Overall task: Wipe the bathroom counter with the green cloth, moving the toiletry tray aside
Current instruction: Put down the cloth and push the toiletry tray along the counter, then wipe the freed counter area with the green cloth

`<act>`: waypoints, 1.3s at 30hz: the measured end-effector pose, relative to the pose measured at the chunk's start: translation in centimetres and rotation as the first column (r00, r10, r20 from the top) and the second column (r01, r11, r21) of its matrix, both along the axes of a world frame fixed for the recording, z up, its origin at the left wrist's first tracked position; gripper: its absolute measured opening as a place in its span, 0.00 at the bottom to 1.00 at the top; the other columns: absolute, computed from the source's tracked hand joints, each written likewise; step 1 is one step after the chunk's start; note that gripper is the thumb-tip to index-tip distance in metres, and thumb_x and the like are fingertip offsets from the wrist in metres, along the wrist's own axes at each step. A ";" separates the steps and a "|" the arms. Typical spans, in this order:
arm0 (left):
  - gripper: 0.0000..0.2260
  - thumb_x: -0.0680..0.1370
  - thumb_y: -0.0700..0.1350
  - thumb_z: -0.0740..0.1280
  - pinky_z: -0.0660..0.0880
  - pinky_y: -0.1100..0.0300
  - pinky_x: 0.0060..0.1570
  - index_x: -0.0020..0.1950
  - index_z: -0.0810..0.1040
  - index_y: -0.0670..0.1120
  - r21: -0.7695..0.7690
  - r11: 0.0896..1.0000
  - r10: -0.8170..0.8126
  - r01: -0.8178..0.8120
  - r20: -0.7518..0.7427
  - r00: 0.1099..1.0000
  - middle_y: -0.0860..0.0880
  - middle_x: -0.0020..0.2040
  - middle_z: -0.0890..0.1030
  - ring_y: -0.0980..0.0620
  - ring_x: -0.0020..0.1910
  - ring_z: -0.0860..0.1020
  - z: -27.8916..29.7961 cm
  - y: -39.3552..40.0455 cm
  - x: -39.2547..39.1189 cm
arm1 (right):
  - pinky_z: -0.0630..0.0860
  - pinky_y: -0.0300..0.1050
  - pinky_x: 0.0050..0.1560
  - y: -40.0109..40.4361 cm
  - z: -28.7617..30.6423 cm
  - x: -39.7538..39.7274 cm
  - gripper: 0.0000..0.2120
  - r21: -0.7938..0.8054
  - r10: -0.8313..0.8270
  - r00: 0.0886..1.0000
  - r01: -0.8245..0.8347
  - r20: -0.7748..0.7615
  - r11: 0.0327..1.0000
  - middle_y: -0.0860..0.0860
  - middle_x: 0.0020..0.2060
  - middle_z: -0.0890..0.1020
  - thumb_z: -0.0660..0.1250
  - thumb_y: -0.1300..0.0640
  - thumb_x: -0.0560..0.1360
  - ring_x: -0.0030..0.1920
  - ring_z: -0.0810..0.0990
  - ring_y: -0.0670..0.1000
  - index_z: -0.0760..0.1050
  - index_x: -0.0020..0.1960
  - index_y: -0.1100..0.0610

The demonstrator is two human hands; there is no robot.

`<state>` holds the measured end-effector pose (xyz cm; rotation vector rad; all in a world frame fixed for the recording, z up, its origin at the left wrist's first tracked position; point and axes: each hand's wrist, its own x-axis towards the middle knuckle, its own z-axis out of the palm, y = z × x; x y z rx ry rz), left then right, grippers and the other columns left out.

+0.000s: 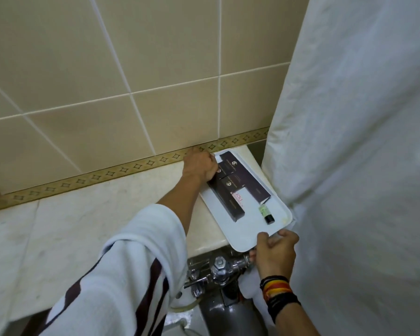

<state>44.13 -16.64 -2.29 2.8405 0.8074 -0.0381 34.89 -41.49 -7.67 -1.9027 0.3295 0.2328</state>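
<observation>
A white toiletry tray [249, 236] lies at the right end of the pale marble counter [83, 226], its near corner overhanging the edge. On it lie dark brown boxes [230, 190], a small pink-and-white box [238, 196] and a little green tube [264, 212]. My left hand [199, 166] grips the tray's far left corner by the wall. My right hand [275, 251] pinches the tray's near rim. No green cloth is visible.
A white shower curtain [361, 141] hangs right beside the tray. A beige tiled wall [107, 81] backs the counter. Chrome valve fittings [218, 267] and a grey pipe sit below the counter edge. A white striped towel [121, 275] drapes over my left arm.
</observation>
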 end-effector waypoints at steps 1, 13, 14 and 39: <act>0.23 0.87 0.50 0.52 0.70 0.48 0.65 0.56 0.83 0.40 0.005 1.000 0.016 -0.016 0.005 1.000 0.37 0.59 0.81 0.39 0.62 0.76 -0.1 0.4 -0.8 | 0.74 0.35 0.22 -0.2 0.2 -0.2 0.14 -0.025 0.020 1.000 -0.019 0.017 0.999 0.61 0.39 0.85 0.67 0.60 0.79 0.28 0.82 0.54 0.65 0.60 0.57; 0.22 0.86 0.48 0.52 0.74 0.46 0.65 0.64 0.82 0.39 -0.092 0.847 0.531 -0.523 0.091 0.843 0.34 0.65 0.79 0.36 0.65 0.77 4.6 9.3 -20.2 | 0.73 0.47 0.41 8.1 6.6 -3.2 0.13 -0.332 0.458 0.847 -0.365 0.269 0.870 0.49 0.34 0.80 0.65 0.58 0.81 0.40 0.79 0.58 0.72 0.63 0.62; 0.22 0.86 0.49 0.52 0.74 0.45 0.65 0.64 0.82 0.38 -0.109 0.808 0.588 -0.579 0.085 0.804 0.33 0.66 0.78 0.35 0.66 0.76 4.6 10.1 -22.5 | 0.76 0.49 0.42 9.5 6.9 -3.6 0.13 -0.375 0.523 0.808 -0.412 0.271 0.831 0.53 0.39 0.83 0.65 0.57 0.81 0.43 0.81 0.60 0.72 0.64 0.61; 0.15 0.82 0.40 0.62 0.77 0.47 0.62 0.66 0.80 0.39 -0.172 0.579 0.800 -0.797 0.309 0.515 0.39 0.64 0.80 0.40 0.62 0.79 5.7 16.1 -53.1 | 0.77 0.52 0.46 28.6 7.0 -19.2 0.12 -0.573 0.860 0.349 -0.643 0.372 0.508 0.58 0.55 0.81 0.63 0.50 0.81 0.51 0.82 0.63 0.79 0.58 0.56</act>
